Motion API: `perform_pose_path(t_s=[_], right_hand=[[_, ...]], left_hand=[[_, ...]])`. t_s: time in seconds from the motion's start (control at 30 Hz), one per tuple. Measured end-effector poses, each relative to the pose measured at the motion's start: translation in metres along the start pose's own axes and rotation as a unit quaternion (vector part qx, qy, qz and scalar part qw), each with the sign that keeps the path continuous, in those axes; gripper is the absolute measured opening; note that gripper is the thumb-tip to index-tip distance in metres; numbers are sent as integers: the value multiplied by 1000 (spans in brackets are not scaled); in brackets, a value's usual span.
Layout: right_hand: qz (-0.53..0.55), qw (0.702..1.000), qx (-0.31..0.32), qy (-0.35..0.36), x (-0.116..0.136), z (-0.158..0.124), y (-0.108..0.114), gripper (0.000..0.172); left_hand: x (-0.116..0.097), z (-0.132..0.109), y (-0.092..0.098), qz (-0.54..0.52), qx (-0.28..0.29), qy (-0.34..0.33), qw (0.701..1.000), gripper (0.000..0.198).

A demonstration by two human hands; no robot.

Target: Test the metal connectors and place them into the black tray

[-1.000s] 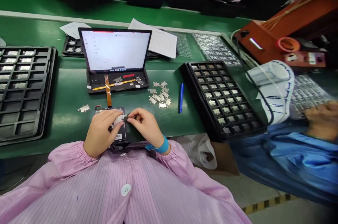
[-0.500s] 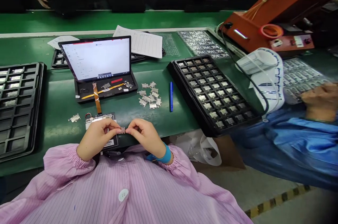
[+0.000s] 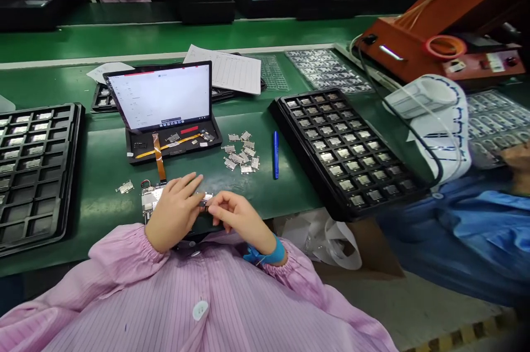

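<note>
My right hand [image 3: 244,220], with a blue band at its wrist, has its fingers pinched at a small silvery circuit board [image 3: 207,196]. My left hand [image 3: 176,213] lies palm down over a larger circuit board [image 3: 148,201], its fingers stretched out and their tips close to the small board. The left thumb is hidden, so I cannot tell whether it touches the small board. From the larger board an orange flex cable [image 3: 158,158] runs up to a lit display screen [image 3: 161,95] propped in a black tray [image 3: 176,150].
Several loose small boards [image 3: 242,156] lie right of the screen, beside a blue pen [image 3: 275,156]. One more board [image 3: 125,187] is at left. Black compartment trays stand left [image 3: 39,175] and right [image 3: 343,153]. A co-worker's blue sleeve [image 3: 488,219] is at right; others work across the bench.
My left hand has gone from a pinch on the small board to lying flat with fingers extended. The small board has shifted slightly right and up with my right hand. The screen content differs slightly.
</note>
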State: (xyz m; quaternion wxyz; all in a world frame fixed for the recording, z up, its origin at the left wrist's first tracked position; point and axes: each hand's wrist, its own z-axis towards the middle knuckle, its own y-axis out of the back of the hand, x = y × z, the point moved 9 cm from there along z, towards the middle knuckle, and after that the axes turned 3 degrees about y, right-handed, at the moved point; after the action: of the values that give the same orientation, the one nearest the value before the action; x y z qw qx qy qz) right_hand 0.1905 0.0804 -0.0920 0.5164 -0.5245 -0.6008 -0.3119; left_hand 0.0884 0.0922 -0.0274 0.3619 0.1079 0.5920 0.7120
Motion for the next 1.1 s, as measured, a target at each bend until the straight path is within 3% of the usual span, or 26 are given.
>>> perform_pose_path(t_s=[0.1, 0.23, 0.33, 0.4, 0.63, 0.97, 1.1], right_hand=[[39, 998, 48, -22, -6, 7, -11, 33], [19, 1000, -10, 12, 5, 23, 16, 32], [-20, 995, -79, 50, 19, 31, 37, 30], [-25, 995, -85, 54, 22, 33, 35, 28], [9, 999, -34, 28, 6, 31, -10, 28], [42, 996, -61, 57, 0, 36, -8, 28], [31, 993, -79, 86, 4, 40, -9, 26]], left_hand=[[41, -17, 34, -1, -44, 96, 994, 23], [111, -52, 73, 40, -104, 251, 962, 31], [146, -75, 75, 81, -72, 332, 937, 36], [158, -83, 69, 92, -45, 356, 929, 38], [165, -82, 51, 39, -18, 396, 917, 20], [165, -90, 43, -116, 14, 440, 890, 21], [144, -77, 31, -336, 11, 406, 850, 28]])
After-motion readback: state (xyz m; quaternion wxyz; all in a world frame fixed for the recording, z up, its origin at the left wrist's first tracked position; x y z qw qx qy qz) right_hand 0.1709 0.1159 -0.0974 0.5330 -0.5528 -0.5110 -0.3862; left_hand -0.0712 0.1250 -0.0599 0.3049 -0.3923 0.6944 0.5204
